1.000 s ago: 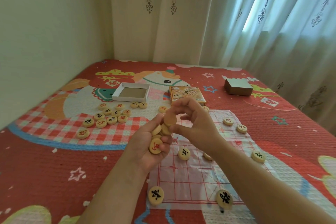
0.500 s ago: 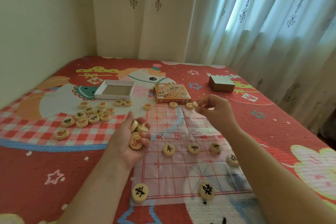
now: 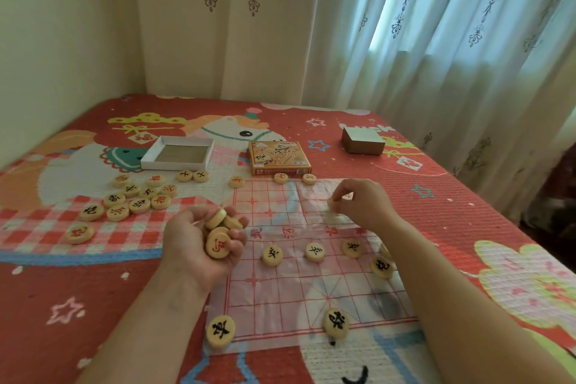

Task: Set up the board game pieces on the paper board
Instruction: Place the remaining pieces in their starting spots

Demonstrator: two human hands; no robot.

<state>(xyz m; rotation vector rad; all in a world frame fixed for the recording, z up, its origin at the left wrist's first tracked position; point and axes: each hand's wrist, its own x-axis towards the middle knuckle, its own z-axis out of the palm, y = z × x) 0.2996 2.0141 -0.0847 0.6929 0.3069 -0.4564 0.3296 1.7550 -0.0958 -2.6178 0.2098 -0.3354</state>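
Note:
A thin paper board (image 3: 280, 296) with a red grid lies on the bed in front of me. Several round wooden pieces with black characters sit on it, such as one at the near left corner (image 3: 220, 331) and one near the front edge (image 3: 336, 323). My left hand (image 3: 199, 246) is cupped palm up over the board's left edge, shut on a handful of pieces (image 3: 219, 232). My right hand (image 3: 361, 203) hovers low over the board's far right part, pinching one piece (image 3: 332, 203) between its fingertips.
A loose pile of pieces (image 3: 137, 199) lies on the bedspread to the left. Behind it stand an open white box tray (image 3: 177, 153), the orange game box (image 3: 279, 157) and a grey box (image 3: 363, 141). Curtains and a wall close off the far side.
My right hand took a piece from the left hand's stack, reached out over the far right of the board, then drew back and down. The left hand sank and moved left.

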